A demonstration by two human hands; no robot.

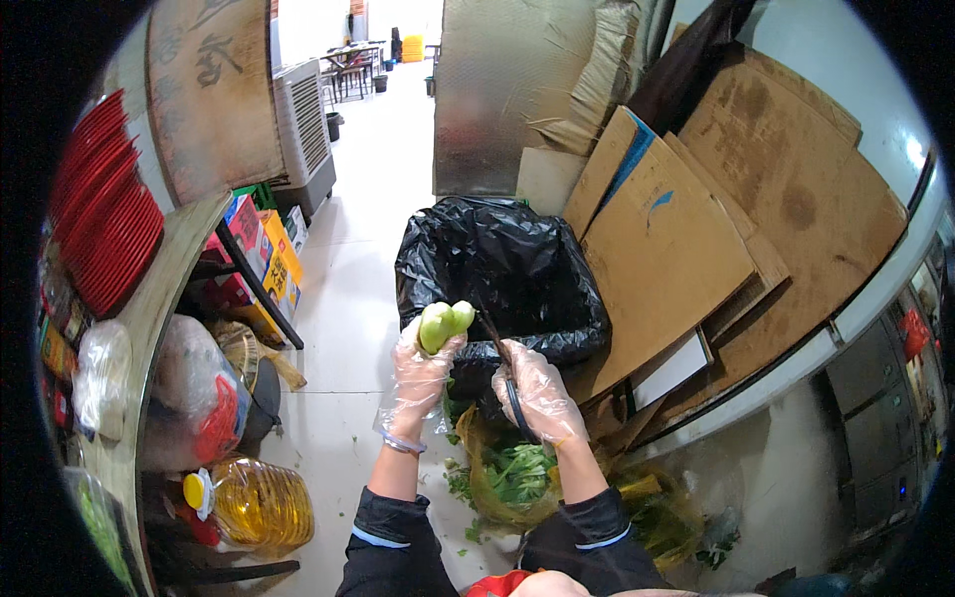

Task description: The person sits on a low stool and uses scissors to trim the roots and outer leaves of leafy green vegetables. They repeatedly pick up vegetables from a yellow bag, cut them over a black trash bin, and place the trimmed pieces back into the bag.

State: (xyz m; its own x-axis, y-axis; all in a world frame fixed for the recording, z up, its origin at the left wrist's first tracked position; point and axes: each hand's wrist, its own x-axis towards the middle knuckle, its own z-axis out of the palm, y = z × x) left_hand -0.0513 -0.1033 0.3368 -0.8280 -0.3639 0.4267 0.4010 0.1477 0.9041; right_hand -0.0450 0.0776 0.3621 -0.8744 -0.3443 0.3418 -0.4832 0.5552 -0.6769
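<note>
My left hand (429, 358), in a clear plastic glove, holds a few pale green vegetables (439, 325), their kind not certain, over the near left edge of a bin lined with a black plastic bag (522, 246). My right hand (533, 388), gloved alike, grips a pair of scissors (515, 403) with dark handles. The blades point up and left over the bin's near rim, just right of the vegetables. Below my hands, a yellowish plastic bag (477, 492) on the floor holds cut leafy greens (522, 472).
Flattened cardboard (671, 261) leans right of the bin. At left, a table (175, 246) bears stacked red trays or plates (104, 216), and a large oil bottle (261, 504) lies near its base. A second bag of greens (660, 515) is at lower right. An air cooler (302, 127) stands farther off.
</note>
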